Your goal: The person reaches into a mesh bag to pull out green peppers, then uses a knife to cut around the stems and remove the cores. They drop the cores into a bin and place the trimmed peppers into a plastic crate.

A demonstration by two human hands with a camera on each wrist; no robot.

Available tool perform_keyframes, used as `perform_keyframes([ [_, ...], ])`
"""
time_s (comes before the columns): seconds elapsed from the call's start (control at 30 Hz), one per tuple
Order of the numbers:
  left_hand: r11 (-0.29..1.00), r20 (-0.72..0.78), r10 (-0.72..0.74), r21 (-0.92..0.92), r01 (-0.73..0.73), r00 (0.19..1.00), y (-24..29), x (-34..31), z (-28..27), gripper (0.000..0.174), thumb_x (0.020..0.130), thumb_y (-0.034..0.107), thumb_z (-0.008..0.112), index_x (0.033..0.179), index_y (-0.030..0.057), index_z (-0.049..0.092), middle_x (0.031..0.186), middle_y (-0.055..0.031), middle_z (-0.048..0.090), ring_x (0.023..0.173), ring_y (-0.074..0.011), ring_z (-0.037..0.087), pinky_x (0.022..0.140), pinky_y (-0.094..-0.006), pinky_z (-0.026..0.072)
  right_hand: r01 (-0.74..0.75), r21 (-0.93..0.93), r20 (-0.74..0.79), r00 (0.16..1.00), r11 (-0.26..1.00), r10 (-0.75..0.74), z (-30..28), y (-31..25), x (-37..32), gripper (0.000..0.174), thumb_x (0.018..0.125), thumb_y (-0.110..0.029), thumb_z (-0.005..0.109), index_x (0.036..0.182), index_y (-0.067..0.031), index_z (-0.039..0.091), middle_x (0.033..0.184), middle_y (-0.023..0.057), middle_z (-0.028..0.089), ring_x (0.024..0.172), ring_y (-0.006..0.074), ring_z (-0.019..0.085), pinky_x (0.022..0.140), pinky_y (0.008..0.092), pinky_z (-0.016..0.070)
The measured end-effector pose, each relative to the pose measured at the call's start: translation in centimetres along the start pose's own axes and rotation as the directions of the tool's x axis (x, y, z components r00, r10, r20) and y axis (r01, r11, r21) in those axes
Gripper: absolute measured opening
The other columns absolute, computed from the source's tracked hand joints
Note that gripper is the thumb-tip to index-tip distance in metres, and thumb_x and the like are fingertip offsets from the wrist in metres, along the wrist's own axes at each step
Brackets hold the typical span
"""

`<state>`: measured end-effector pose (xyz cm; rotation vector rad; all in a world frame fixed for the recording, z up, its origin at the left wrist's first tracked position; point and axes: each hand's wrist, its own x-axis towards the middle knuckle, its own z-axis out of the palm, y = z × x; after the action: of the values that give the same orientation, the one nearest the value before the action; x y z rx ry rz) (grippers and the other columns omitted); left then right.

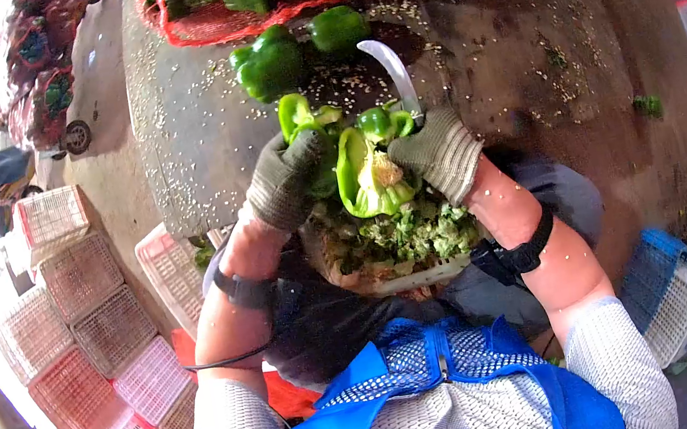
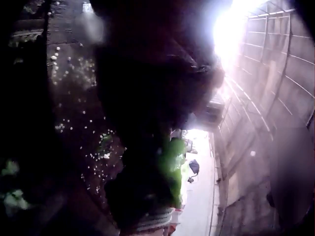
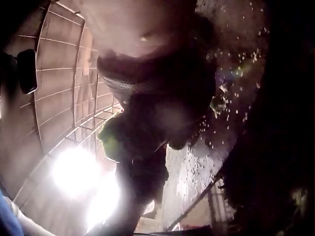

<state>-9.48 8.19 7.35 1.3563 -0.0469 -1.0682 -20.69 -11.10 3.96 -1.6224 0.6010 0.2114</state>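
Note:
My gloved left hand grips a piece of cut green bell pepper. The right hand, gloved too, holds a knife with a curved pale blade that points up and away. Between the hands is an opened pepper half, its pale seed core facing up, with the right fingers at its edge. Both wrist views are dark; a blurred patch of green pepper shows beside the left hand, and another green patch beside the right. The knife handle is hidden in the glove.
Below the hands, a tub is heaped with pepper cores and scraps. Whole green peppers lie on the seed-strewn table, near a red mesh bag of more peppers. Stacked plastic crates stand at left, others at right.

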Motion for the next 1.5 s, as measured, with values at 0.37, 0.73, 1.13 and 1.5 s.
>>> perform_keyframes([
  [0.37,0.751,-0.021,0.116,-0.653,-0.101,0.993,2.8,-0.3,-4.8,0.058,0.094,0.056,0.052,0.131,0.0105,0.054,0.114,-0.0142,0.064,0.091,-0.0266,0.063,0.076,-0.0400,0.0538,0.085,0.666,0.100,0.974,0.741,-0.201,0.6,5.7,3.4,0.044,0.077,-0.010,0.076,0.116,0.0009,0.060,0.105,0.0089,0.067,0.085,0.0200,0.068,0.079,0.0344,0.0582],
  [0.73,0.856,-0.548,0.348,-0.146,-0.496,0.761,2.1,-19.2,-23.9,0.054,0.092,0.050,0.060,0.125,0.0072,0.056,0.115,-0.0163,0.064,0.092,-0.0255,0.063,0.076,-0.0398,0.0539,-0.039,0.663,0.157,0.984,0.748,-0.087,1.2,2.6,0.5,0.022,0.079,-0.004,0.067,0.101,0.0000,0.064,0.087,0.0059,0.067,0.071,0.0168,0.065,0.066,0.0325,0.0560],
  [1.13,-0.255,0.469,0.653,0.875,-0.411,0.594,3.2,-15.1,1.7,0.033,0.072,0.035,0.077,0.096,0.0143,0.066,0.104,-0.0050,0.066,0.097,-0.0292,0.063,0.081,-0.0424,0.0507,-0.054,0.419,0.012,0.998,0.907,0.054,2.6,5.3,0.2,0.026,0.081,-0.020,0.072,0.101,-0.0028,0.068,0.087,0.0033,0.068,0.072,0.0135,0.062,0.063,0.0297,0.0522],
  [1.5,0.030,0.444,0.298,0.880,-0.473,0.845,1.5,-1.6,6.0,0.023,0.087,0.028,0.065,0.096,0.0066,0.064,0.102,-0.0201,0.065,0.085,-0.0404,0.064,0.069,-0.0446,0.0539,-0.126,-0.201,-0.107,0.989,0.972,0.106,1.5,4.4,1.2,0.040,0.089,-0.041,0.063,0.097,-0.0026,0.070,0.085,0.0143,0.072,0.076,0.0243,0.068,0.064,0.0395,0.0508],
])
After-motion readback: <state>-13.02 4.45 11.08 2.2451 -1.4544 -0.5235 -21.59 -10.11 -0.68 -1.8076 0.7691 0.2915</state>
